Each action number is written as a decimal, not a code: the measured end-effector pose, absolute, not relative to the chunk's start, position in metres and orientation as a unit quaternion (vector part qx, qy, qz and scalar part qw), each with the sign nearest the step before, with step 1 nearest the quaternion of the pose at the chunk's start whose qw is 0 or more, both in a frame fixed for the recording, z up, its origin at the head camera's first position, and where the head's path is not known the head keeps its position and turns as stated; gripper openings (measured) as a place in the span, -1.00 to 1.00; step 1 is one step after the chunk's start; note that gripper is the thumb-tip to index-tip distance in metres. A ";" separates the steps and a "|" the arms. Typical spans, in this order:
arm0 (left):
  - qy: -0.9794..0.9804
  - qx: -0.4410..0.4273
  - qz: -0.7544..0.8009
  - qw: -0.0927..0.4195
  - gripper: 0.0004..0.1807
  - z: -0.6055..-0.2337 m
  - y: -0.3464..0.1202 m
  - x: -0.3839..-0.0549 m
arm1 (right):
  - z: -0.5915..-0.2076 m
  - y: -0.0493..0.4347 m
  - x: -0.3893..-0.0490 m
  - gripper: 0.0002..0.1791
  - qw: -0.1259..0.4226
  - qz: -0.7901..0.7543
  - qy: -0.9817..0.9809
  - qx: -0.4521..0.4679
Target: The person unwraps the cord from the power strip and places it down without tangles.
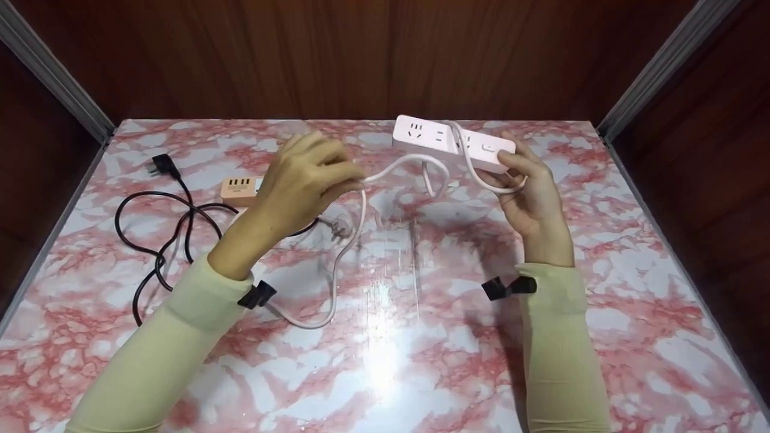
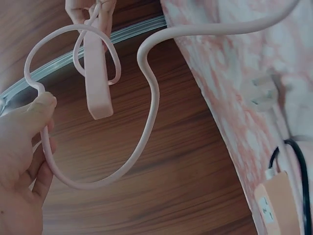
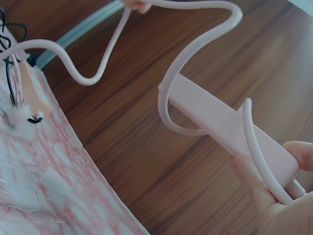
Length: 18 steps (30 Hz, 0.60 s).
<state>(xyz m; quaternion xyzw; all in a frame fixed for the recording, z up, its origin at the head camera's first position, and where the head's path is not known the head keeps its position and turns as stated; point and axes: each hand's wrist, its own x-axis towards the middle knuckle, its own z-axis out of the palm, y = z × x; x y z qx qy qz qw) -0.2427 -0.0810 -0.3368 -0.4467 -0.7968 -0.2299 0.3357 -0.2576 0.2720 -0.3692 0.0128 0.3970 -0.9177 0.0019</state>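
My right hand [image 1: 539,187] holds a pale pink power strip [image 1: 420,133] by its right end, up off the table with the socket face toward the head camera. The strip's pink cord [image 1: 334,282] passes over its middle and hangs in a loop below it. Between thumb and fingers my left hand [image 1: 304,174] pinches this cord to the left of the strip. From there the cord drops to the table and runs under the left forearm. In the right wrist view the thumb and fingers grip the strip's near end, with cord beside them.
An orange power strip [image 1: 238,189] lies on the marbled table behind the left hand. Left of it spreads a tangled black cord [image 1: 159,258] with a black plug [image 1: 162,163]. A pale plug [image 1: 340,227] lies near the table's middle. Brown wood panels [image 1: 361,60] enclose the table.
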 end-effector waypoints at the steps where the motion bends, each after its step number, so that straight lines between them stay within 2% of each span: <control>1: -0.799 -0.450 -0.225 0.329 -0.82 -0.339 -0.083 -0.241 | -0.369 0.272 -0.257 -0.45 0.003 -0.919 0.395 0.013; 12: -0.832 -0.474 -0.184 0.224 -0.87 -0.367 -0.101 -0.226 | -0.367 0.273 -0.259 -0.40 0.010 -0.926 0.377 0.014; 18: -0.847 -0.483 -0.152 0.161 -0.76 -0.386 -0.106 -0.223 | -0.368 0.274 -0.258 -0.38 0.016 -0.931 0.364 0.010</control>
